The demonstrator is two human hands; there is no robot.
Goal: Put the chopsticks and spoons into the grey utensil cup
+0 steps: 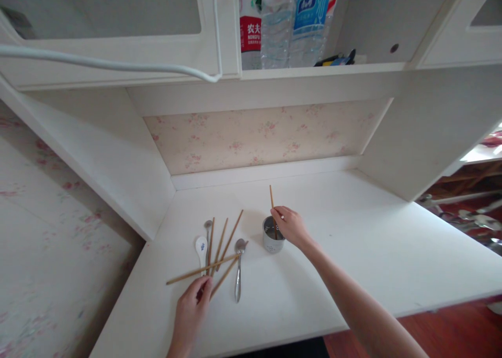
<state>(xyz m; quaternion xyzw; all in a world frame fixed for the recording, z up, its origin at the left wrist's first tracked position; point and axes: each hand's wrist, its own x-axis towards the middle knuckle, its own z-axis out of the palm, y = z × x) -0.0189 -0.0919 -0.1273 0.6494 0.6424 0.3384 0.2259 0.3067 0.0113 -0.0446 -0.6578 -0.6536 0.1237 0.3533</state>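
My right hand (289, 223) pinches a wooden chopstick (271, 196) that stands nearly upright, its lower end inside a pale grey cup (272, 244) with a dark interior. On the white tabletop to the left lie several loose chopsticks (232, 234), some of them crossing. Among them are a white ceramic spoon (201, 248) with a blue mark, a small metal spoon (208, 224) and a larger metal spoon (238, 279). My left hand (193, 300) is closed at the near ends of this group, its fingertips around a chopstick's end, which they partly hide.
White side panels (113, 154) and a floral back wall (266, 135) enclose the tabletop (325, 216). Overhead, a shelf (333, 69) bears plastic water bottles (309, 23). A white cable (117, 64) hangs across the upper left. Metal utensils (474, 219) show at the far right.
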